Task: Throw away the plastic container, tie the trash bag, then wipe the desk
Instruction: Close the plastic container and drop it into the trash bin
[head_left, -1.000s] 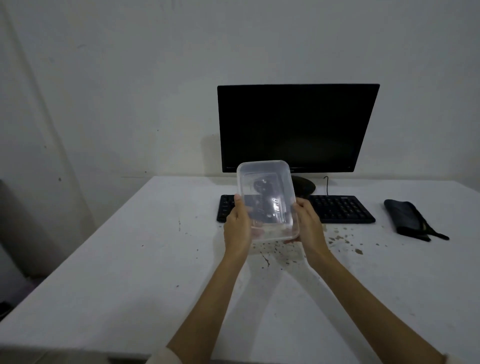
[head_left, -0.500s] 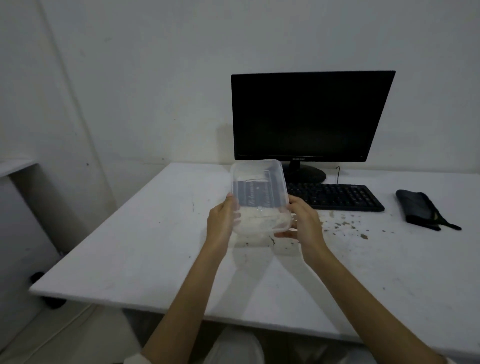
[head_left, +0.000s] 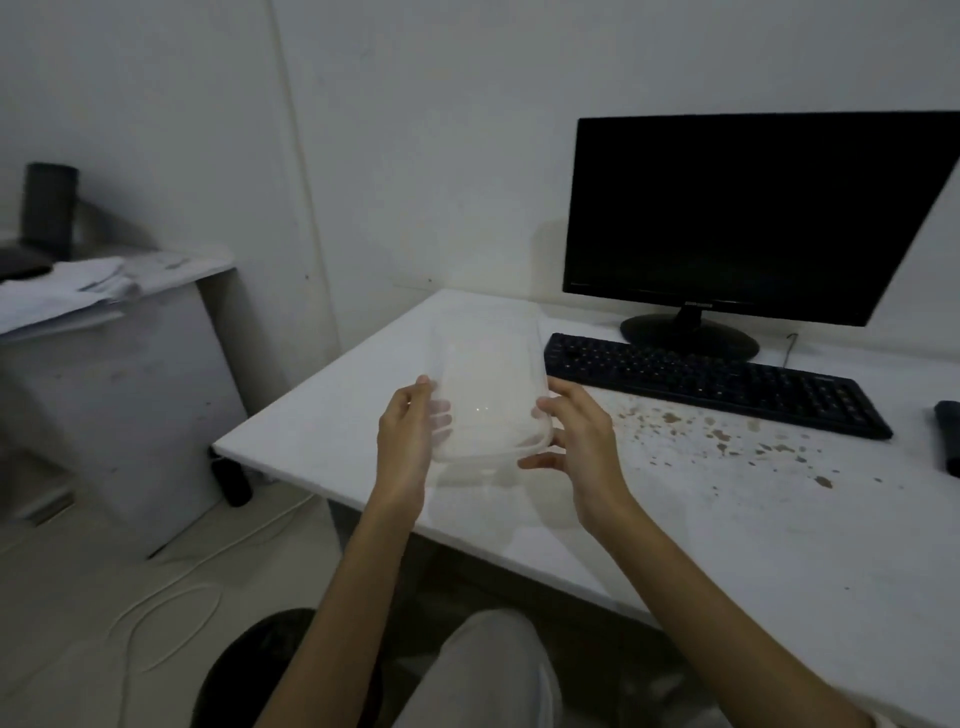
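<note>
I hold a clear plastic container (head_left: 488, 384) with both hands above the left part of the white desk (head_left: 727, 519). My left hand (head_left: 408, 441) grips its left side and my right hand (head_left: 576, 441) its right side. The container is tilted, its far end pointing away from me. Brown stains and crumbs (head_left: 717, 431) are scattered on the desk in front of the keyboard. A dark round shape (head_left: 244, 670), possibly the trash bag or bin, shows on the floor near my knee; I cannot tell which.
A black monitor (head_left: 753, 218) and black keyboard (head_left: 717, 384) stand at the back of the desk. A dark cloth (head_left: 948, 436) lies at the right edge. To the left stands a white cabinet (head_left: 104, 405) with papers on top; white cables (head_left: 171, 597) lie on the floor.
My view has swung left and down, showing the cabinet, floor and my legs. Both hands carried the container leftward, away from the keyboard toward the desk's left corner.
</note>
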